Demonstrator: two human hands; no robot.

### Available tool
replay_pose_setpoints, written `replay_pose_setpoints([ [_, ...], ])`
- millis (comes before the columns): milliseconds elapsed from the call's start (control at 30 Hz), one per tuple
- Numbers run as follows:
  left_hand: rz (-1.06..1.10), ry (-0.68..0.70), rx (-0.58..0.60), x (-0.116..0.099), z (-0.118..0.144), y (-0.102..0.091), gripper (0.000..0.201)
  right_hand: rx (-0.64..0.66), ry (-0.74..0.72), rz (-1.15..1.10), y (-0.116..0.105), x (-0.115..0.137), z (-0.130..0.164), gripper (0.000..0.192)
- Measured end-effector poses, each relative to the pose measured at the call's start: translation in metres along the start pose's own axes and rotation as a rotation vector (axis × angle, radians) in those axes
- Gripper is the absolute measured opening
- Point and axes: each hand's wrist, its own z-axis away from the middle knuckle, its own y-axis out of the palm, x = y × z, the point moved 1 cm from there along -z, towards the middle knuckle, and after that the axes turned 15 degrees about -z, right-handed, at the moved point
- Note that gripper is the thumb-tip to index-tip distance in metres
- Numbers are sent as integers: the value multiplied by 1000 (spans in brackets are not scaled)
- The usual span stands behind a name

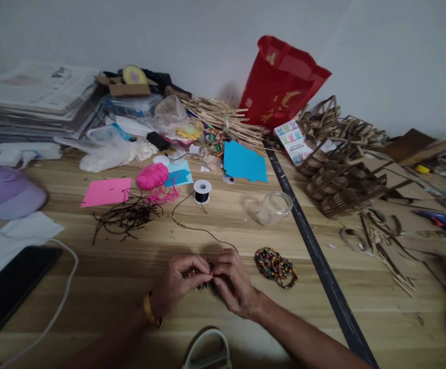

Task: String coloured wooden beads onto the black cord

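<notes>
Wooden table [103, 287], cluttered along the wall: your left hand [176, 284] and right hand [234, 287] meet near its front edge, fingertips pinching a beaded strand [199, 274] between them. A black cord [203, 230] runs from the strand toward a spool [202, 191]; a pile of finished beadwork [275, 266] lies just right of your right hand.

Two hands [178, 287] [234, 284], one thread spool [202, 191], one glass jar [273, 208], one red bag [280, 82]

Both hands [207, 282] apparently on beads [202, 274]
</notes>
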Motion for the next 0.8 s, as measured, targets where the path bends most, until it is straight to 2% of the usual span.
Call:
replay_pose_setpoints([
  [200, -48, -29, 32, 4, 0, 1, 10, 13, 25, -28, 1, -7, 7, 29],
  [433, -88, 7, 22, -9, -1, 0, 12, 10, 31, -32, 0, -5, 5, 27],
  [633, -62, -19, 12, -11, 0, -1, 11, -78, 115, -4, -1, -6, 6, 18],
  [800, -7, -44, -78, -7, -2, -4, 10, -148, 191, 117, -14, -13, 3, 10],
])
